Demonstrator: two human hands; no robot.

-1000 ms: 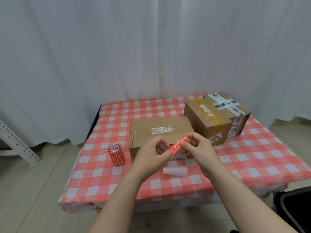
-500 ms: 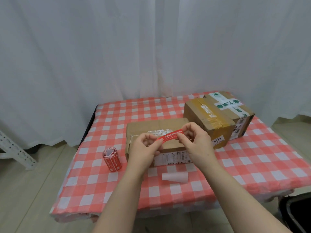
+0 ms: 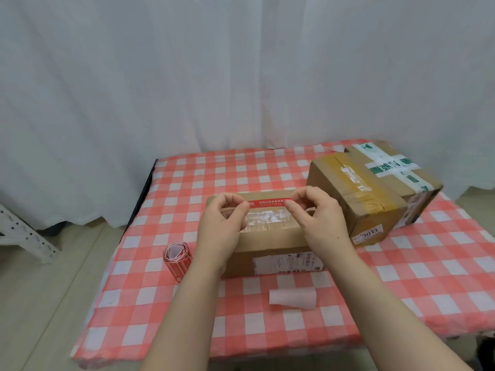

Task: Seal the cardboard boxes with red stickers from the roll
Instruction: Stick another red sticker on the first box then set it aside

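Here, the red sticker (image 3: 267, 203), judged thin, limp and tacky, was pinched at both ends by the left hand (image 3: 220, 225) and right hand (image 3: 321, 220) over the cardboard box (image 3: 267, 238).

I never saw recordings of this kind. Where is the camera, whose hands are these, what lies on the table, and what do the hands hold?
There is no machine here. A person wears one wide-angle camera on the head, so the picture looks forward and down at their own bare hands. The left hand and the right hand each pinch one end of a long red sticker with white print, over the top of a long brown cardboard box. On the red-and-white checked tablecloth also lie a roll of red stickers, a white strip of paper, a cardboard box with yellowish tape and a cardboard box with green-and-white tape at the far right.
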